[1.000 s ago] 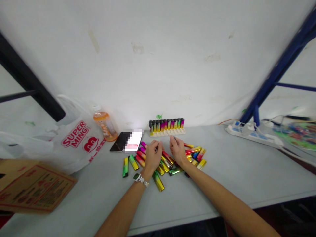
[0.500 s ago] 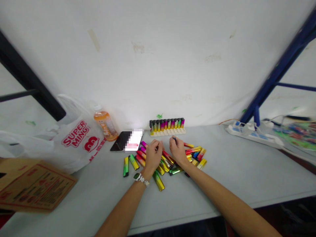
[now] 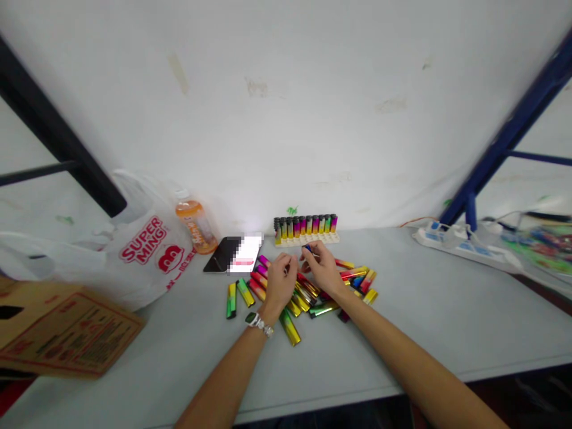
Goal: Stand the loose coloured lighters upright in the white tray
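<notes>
A pile of coloured lighters (image 3: 308, 292) lies on the white table (image 3: 402, 333), under and around both of my hands. My left hand (image 3: 279, 284), with a watch on its wrist, rests on the pile with its fingers curled, pinching something small I cannot make out. My right hand (image 3: 320, 269) is closed on a blue-tipped lighter (image 3: 307, 248) held just in front of a cream rack (image 3: 307, 239). The rack stands against the wall with a row of upright lighters (image 3: 305, 224) in it.
A phone (image 3: 233, 255) lies left of the rack, beside an orange drink bottle (image 3: 195, 221) and a white plastic bag (image 3: 143, 250). A cardboard box (image 3: 62, 330) sits at the near left. A power strip (image 3: 451, 245) and blue frame (image 3: 500, 143) are at the right.
My right hand has moved left toward my left hand, so the fingertips now nearly meet in front of the rack. The view has shifted slightly.
</notes>
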A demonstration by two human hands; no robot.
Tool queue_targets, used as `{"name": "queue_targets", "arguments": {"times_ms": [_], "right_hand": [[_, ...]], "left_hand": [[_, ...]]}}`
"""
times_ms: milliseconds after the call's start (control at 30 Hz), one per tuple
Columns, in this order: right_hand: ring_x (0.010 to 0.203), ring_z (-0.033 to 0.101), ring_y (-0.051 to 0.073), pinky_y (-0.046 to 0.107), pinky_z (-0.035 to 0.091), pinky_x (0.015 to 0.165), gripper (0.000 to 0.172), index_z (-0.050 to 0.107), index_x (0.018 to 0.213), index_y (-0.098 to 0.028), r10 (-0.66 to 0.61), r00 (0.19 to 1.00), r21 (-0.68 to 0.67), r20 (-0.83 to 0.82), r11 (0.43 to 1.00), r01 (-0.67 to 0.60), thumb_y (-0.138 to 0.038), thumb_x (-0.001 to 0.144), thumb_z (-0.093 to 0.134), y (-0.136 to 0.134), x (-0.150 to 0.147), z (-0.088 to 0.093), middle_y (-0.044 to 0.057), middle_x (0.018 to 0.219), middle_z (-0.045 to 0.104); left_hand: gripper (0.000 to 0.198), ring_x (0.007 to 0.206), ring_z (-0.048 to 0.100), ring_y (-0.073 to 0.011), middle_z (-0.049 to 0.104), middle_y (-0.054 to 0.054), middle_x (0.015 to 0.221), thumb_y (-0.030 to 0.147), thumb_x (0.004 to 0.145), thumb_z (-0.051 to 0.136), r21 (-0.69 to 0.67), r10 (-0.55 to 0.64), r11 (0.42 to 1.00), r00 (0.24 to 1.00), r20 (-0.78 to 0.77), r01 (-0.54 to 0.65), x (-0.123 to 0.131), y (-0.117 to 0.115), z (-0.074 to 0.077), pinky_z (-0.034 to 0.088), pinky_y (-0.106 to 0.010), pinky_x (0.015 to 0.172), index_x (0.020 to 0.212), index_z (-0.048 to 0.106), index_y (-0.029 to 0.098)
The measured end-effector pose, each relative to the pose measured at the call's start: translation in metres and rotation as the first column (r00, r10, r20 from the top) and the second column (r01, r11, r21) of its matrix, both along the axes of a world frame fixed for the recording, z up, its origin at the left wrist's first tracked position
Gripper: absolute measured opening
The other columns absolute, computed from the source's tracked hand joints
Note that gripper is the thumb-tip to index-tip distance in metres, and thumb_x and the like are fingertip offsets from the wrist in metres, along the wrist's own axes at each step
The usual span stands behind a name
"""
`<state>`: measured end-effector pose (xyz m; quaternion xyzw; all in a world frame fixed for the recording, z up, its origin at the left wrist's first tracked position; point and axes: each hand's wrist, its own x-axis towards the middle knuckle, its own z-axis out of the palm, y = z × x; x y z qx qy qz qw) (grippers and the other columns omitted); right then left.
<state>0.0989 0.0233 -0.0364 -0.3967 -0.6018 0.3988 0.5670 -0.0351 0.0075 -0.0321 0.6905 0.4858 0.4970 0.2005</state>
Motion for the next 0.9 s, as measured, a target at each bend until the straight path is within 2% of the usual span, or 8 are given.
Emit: {"name": "queue_targets", "arguments": {"times_ms": [67, 133, 200, 333, 467, 667, 767, 900], "right_hand": [[0.073, 0.060, 0.015, 0.026, 0.049, 0.061, 0.025, 0.059, 0.091, -0.020, -0.042, 0.997, 0.067, 0.072, 0.997, 0.037, -0.044, 0.084, 0.060, 0.004, 0.006, 0.004, 0.004, 0.089, 0.063], [0.079, 0.060, 0.017, 0.028, 0.049, 0.065, 0.024, 0.065, 0.091, -0.019, -0.109, 0.982, 0.143, 0.154, 0.986, 0.087, -0.040, 0.081, 0.065, 0.009, 0.011, 0.008, 0.006, 0.095, 0.065], [0.072, 0.060, 0.016, 0.028, 0.047, 0.065, 0.024, 0.068, 0.092, -0.018, -0.131, 0.966, 0.161, 0.224, 0.982, 0.096, -0.037, 0.078, 0.067, 0.016, 0.016, 0.011, 0.006, 0.093, 0.067], [0.057, 0.058, 0.013, 0.027, 0.045, 0.057, 0.025, 0.067, 0.096, -0.018, -0.067, 0.955, 0.123, 0.290, 0.992, 0.032, -0.036, 0.079, 0.066, 0.037, 0.018, 0.015, 0.002, 0.076, 0.068], [0.064, 0.061, 0.015, 0.026, 0.046, 0.060, 0.022, 0.065, 0.097, -0.019, -0.041, 0.954, 0.220, 0.297, 0.975, -0.026, -0.032, 0.080, 0.065, 0.064, 0.011, 0.022, 0.002, 0.078, 0.068], [0.064, 0.058, 0.014, 0.026, 0.044, 0.064, 0.013, 0.067, 0.092, -0.018, -0.066, 0.868, 0.289, 0.493, 0.953, -0.091, -0.023, 0.080, 0.063, 0.095, -0.005, 0.035, 0.001, 0.074, 0.067], [0.063, 0.056, 0.014, 0.026, 0.042, 0.064, 0.013, 0.068, 0.091, -0.018, -0.077, 0.827, 0.293, 0.557, 0.950, -0.109, -0.020, 0.079, 0.063, 0.106, -0.010, 0.035, 0.000, 0.072, 0.066], [0.064, 0.056, 0.014, 0.026, 0.042, 0.066, 0.013, 0.068, 0.090, -0.018, -0.089, 0.813, 0.309, 0.575, 0.944, -0.116, -0.020, 0.079, 0.063, 0.116, -0.014, 0.032, 0.000, 0.073, 0.067]], "left_hand": [[0.038, 0.066, 0.052, -0.0142, 0.053, 0.000, 0.066, 0.032, 0.095, 0.043, 0.004, -0.004, 1.000, 1.000, 0.000, 0.004, 0.000, 0.000, 0.000, 0.039, -0.028, 0.066, 0.061, 0.053, 0.018], [0.038, 0.067, 0.053, -0.0144, 0.052, 0.000, 0.066, 0.032, 0.095, 0.043, 0.006, -0.015, 1.000, 1.000, 0.000, 0.015, -0.001, 0.000, -0.001, 0.040, -0.028, 0.067, 0.061, 0.052, 0.018], [0.038, 0.068, 0.053, -0.0145, 0.052, 0.000, 0.066, 0.033, 0.095, 0.043, 0.005, -0.020, 1.000, 1.000, 0.001, 0.020, -0.001, 0.000, -0.001, 0.040, -0.028, 0.068, 0.061, 0.052, 0.018], [0.038, 0.067, 0.053, -0.0141, 0.054, -0.001, 0.068, 0.032, 0.096, 0.041, -0.013, -0.021, 1.000, 1.000, 0.003, 0.021, -0.001, -0.001, 0.000, 0.039, -0.028, 0.067, 0.062, 0.053, 0.018], [0.039, 0.065, 0.052, -0.0133, 0.054, 0.000, 0.069, 0.033, 0.096, 0.042, -0.020, -0.024, 0.999, 1.000, 0.004, 0.025, -0.001, -0.002, -0.001, 0.039, -0.028, 0.065, 0.062, 0.054, 0.018], [0.038, 0.064, 0.051, -0.0130, 0.053, 0.000, 0.067, 0.033, 0.095, 0.042, -0.015, -0.016, 1.000, 1.000, 0.008, 0.017, -0.002, -0.002, -0.003, 0.038, -0.028, 0.064, 0.062, 0.054, 0.018], [0.039, 0.065, 0.052, -0.0133, 0.054, 0.000, 0.068, 0.034, 0.095, 0.042, -0.033, -0.015, 0.999, 1.000, 0.003, 0.015, -0.002, -0.002, -0.003, 0.038, -0.028, 0.063, 0.062, 0.055, 0.018], [0.039, 0.066, 0.053, -0.0135, 0.055, -0.001, 0.069, 0.034, 0.095, 0.042, -0.032, -0.018, 0.999, 1.000, -0.006, 0.018, -0.002, -0.003, -0.003, 0.038, -0.028, 0.063, 0.062, 0.054, 0.018]]}}
